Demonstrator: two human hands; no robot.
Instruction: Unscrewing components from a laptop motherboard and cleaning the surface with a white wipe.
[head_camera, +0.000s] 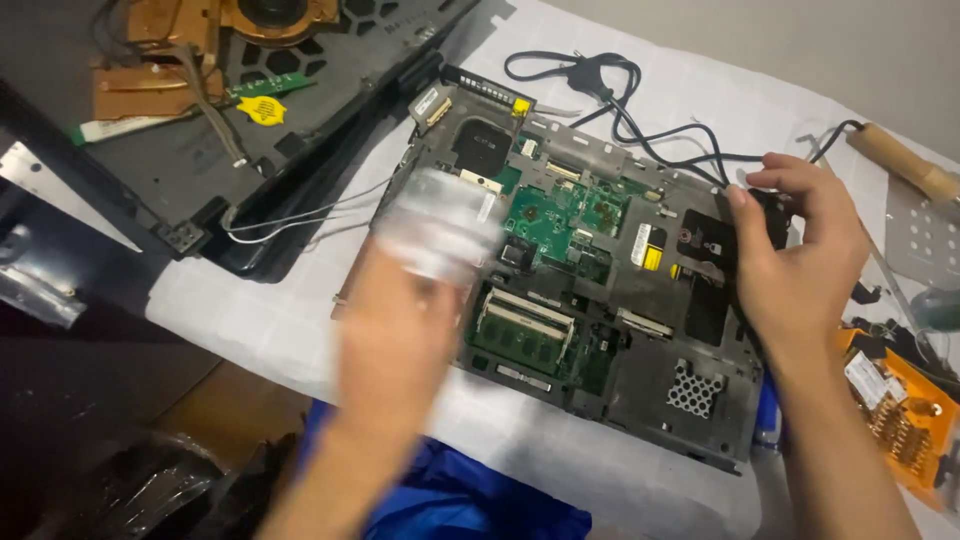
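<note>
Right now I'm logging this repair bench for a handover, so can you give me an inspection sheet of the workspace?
Surface: white cloth over the table, creased.
Job's things: opened laptop base with green board and memory exposed; white wad, blurred.
Clutter: second dark shell with copper parts; orange board; wooden-handled tool; blue bag.
Grippers: left hand grips the white wad, motion-blurred; right hand grips the base's far right edge.
Cables: black cord looped behind the base; thin white wires between the shells.
Surroundings: plain wall behind; dark floor area at left, unclear.
</note>
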